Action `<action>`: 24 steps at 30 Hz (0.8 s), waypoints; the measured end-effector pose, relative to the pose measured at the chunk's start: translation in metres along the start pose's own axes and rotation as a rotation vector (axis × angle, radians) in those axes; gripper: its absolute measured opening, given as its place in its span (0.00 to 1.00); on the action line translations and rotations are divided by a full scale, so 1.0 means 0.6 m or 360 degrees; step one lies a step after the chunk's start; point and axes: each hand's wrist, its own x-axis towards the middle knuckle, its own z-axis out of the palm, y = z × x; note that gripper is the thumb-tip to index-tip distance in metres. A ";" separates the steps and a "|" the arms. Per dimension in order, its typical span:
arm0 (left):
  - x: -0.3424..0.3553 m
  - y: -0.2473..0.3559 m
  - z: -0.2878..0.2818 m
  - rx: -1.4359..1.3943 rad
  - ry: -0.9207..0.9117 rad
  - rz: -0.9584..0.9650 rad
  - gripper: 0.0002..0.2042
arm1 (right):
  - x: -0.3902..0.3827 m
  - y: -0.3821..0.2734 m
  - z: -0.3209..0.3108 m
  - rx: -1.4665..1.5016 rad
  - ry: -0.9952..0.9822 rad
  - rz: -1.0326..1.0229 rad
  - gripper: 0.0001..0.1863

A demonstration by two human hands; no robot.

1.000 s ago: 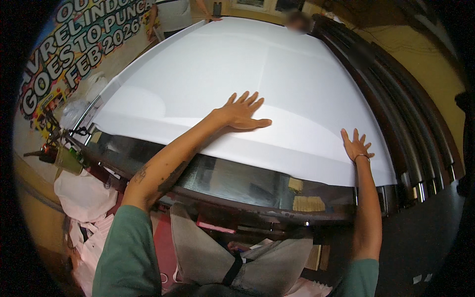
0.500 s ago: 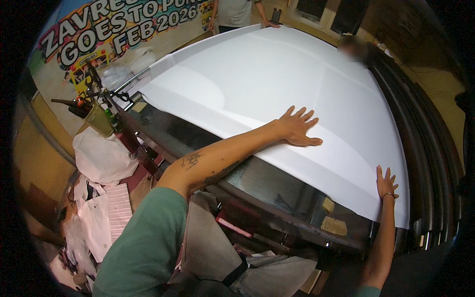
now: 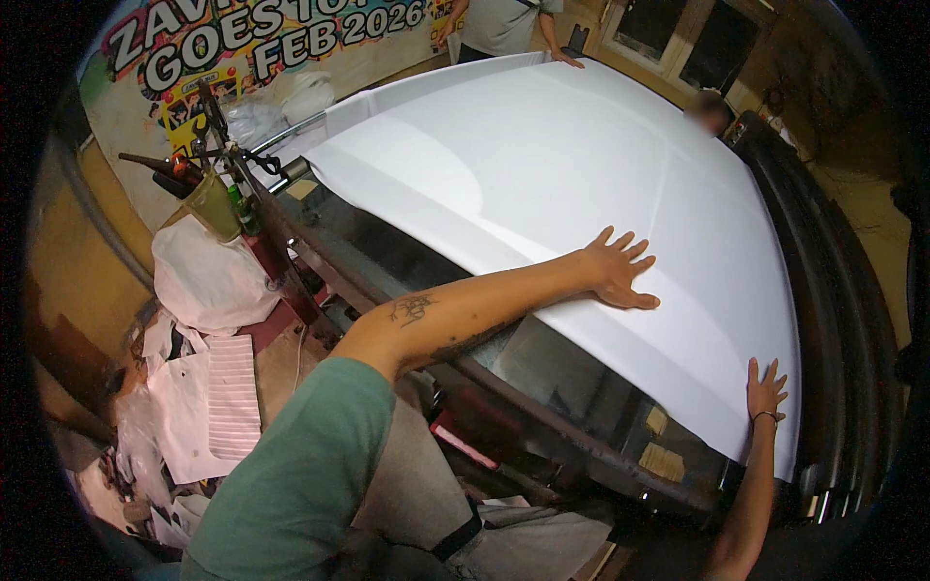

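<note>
A wide white fabric sheet (image 3: 572,165) is spread over a long dark-topped table (image 3: 557,363), with its near edge lying short of the table's near rim. My left hand (image 3: 622,275) rests flat on the sheet a little in from that edge, fingers spread. Close to the sheet's near right corner, my right hand (image 3: 765,392) also lies on the cloth with its fingers apart and a thin band at the wrist. Neither hand grasps anything. At the far end, another person's hand (image 3: 567,60) touches the sheet's edge.
Thick dark rails (image 3: 823,290) run along the table's right side, where a second person's head shows. To the left stand a yellowish cup of tools (image 3: 213,208), a white cloth-covered bundle (image 3: 208,276) and papers (image 3: 232,397). A printed banner (image 3: 281,53) hangs behind.
The whole view has tilted and shifted slightly with my head. Both my hands stay flat at about the same spots on the sheet.
</note>
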 end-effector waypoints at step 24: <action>0.002 0.007 0.004 0.0093 -0.0013 0.0090 0.50 | -0.065 -0.069 -0.019 0.0158 -0.0096 0.0154 0.56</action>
